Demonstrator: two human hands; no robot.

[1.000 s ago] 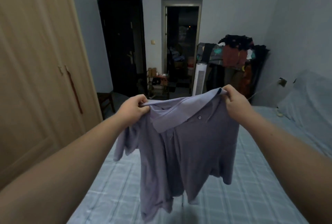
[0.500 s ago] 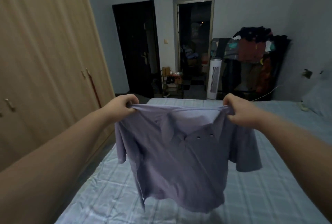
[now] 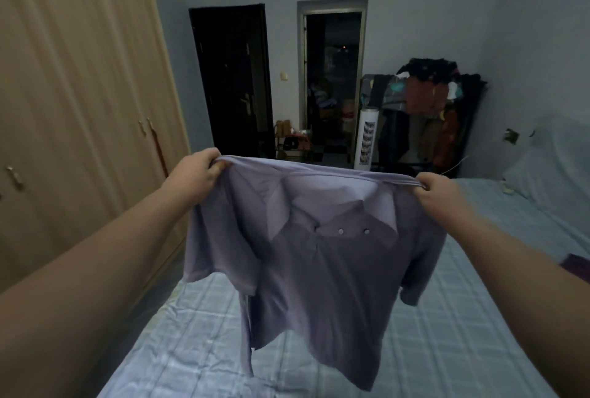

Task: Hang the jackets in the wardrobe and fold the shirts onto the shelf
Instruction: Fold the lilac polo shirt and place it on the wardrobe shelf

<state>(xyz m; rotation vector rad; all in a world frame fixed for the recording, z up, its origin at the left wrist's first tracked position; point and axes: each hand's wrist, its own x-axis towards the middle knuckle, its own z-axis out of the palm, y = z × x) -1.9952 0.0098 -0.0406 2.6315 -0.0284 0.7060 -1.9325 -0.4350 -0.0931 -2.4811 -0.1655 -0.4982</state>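
Two bare forearms reached forward from the bottom corners of the view. Between them hung a lilac polo shirt, held up in the air above a bed covered in a pale blue checked sheet. The shirt's front faced the camera, collar spread open at the top and three small buttons showing below it. Its hem hung lowest at the right and did not clearly touch the bed.

The left hand gripped the shirt's left shoulder, fingers curled tight around a bunch of fabric. The right hand pinched the right shoulder the same way, fingers clamped on the cloth. The fabric between the hands was pulled nearly straight.

Along the left wall stood a light wooden wardrobe with its doors closed. At the right edge, a pillow lay at the head of the bed.

Beyond the foot of the bed, a white tower fan stood on the floor beside a rack heaped with dark and red clothes. In the far wall were a black door, closed, and an open doorway into a dim room.
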